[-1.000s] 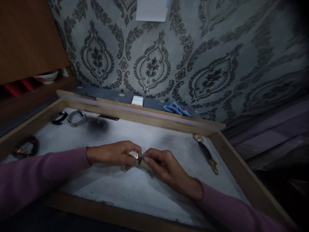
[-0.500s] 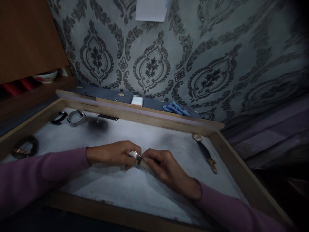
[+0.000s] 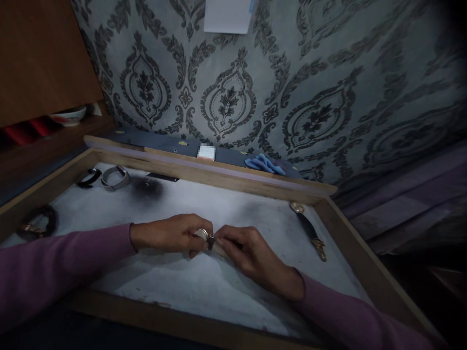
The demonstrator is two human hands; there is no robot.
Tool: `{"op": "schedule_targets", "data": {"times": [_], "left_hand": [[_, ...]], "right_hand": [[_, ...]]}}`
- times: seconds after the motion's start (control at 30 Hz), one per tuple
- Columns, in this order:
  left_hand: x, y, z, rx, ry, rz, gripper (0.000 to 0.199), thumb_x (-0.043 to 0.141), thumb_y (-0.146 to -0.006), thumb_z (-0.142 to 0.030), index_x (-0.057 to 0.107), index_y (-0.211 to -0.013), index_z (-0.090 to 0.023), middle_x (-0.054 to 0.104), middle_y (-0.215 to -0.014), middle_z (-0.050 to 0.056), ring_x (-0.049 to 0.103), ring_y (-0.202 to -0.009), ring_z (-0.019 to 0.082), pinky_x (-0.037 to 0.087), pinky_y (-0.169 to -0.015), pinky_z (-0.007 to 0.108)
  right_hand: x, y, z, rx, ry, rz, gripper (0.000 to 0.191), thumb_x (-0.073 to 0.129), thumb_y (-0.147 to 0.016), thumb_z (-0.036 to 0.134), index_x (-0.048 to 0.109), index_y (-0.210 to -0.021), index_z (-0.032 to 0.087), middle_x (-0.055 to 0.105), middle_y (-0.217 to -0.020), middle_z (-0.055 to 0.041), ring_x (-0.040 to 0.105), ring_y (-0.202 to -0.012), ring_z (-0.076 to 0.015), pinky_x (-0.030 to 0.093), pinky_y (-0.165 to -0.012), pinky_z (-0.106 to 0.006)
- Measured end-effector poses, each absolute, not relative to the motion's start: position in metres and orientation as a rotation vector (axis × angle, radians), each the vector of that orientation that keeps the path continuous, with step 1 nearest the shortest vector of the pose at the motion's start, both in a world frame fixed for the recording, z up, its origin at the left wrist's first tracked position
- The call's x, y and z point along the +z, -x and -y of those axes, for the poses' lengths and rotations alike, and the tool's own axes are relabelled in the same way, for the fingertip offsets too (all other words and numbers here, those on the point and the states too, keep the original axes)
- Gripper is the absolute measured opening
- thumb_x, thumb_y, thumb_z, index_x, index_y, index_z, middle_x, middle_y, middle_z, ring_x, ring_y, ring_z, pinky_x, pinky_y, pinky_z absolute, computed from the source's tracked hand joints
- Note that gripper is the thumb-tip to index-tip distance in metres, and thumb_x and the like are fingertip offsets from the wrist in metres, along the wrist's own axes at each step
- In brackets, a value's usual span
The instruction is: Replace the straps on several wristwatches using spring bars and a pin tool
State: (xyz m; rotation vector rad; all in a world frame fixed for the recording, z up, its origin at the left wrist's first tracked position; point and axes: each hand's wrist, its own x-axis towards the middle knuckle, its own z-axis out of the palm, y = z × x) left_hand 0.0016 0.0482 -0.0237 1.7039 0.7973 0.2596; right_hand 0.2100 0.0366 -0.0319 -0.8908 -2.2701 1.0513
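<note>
A wristwatch [image 3: 201, 234] with a round, light dial and a shiny rim is held between my two hands, above the white floor of a wooden tray [image 3: 175, 301]. My left hand [image 3: 175, 234] is closed around the watch case, its thumb and fingers at the rim. The fingers of my right hand [image 3: 248, 250] pinch the strap [image 3: 218, 249] close to the case. Part of the strap is pale, with a darker piece by the case. Most of the strap lies hidden under my right fingers.
At the tray's right lies a watch with a dark strap [image 3: 308, 228]. On the left are a grey-banded watch [image 3: 116, 178], a black watch [image 3: 89, 178] and a dark bracelet-like watch [image 3: 38, 221]. A flat black strip [image 3: 162, 177] lies by the back wall; a blue cloth [image 3: 264, 164] sits behind it.
Both hands stay on the watch in nearly the same place. Only a very slight shift of the fingers and of the whole view shows.
</note>
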Motion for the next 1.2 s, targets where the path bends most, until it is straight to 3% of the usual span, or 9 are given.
{"op": "schedule_targets", "data": {"times": [0.67, 1.2], "left_hand": [[-0.0237, -0.0032, -0.0461, 0.273, -1.707, -0.802, 0.017, 0.052, -0.087, -0.033, 0.053, -0.081, -0.016, 0.051, -0.062, -0.004, 0.046, -0.058, 0.011, 0.035, -0.058, 0.023], [-0.0211, -0.0032, -0.0468, 0.269, -1.685, -0.793, 0.014, 0.053, -0.087, -0.029, 0.054, -0.082, -0.017, 0.051, -0.061, -0.004, 0.046, -0.057, 0.010, 0.034, -0.057, 0.023]], "right_hand": [[-0.0293, -0.2113, -0.0381, 1.112, 0.936, 2.268, 0.023, 0.046, -0.090, 0.016, 0.061, -0.073, 0.013, 0.047, -0.059, 0.0030, 0.040, -0.053, -0.0086, 0.031, -0.049, -0.021], [-0.0329, -0.2120, -0.0379, 1.075, 0.934, 2.272, 0.023, 0.046, -0.090, 0.018, 0.061, -0.074, 0.014, 0.046, -0.058, 0.0034, 0.040, -0.052, -0.0089, 0.031, -0.049, -0.022]]}}
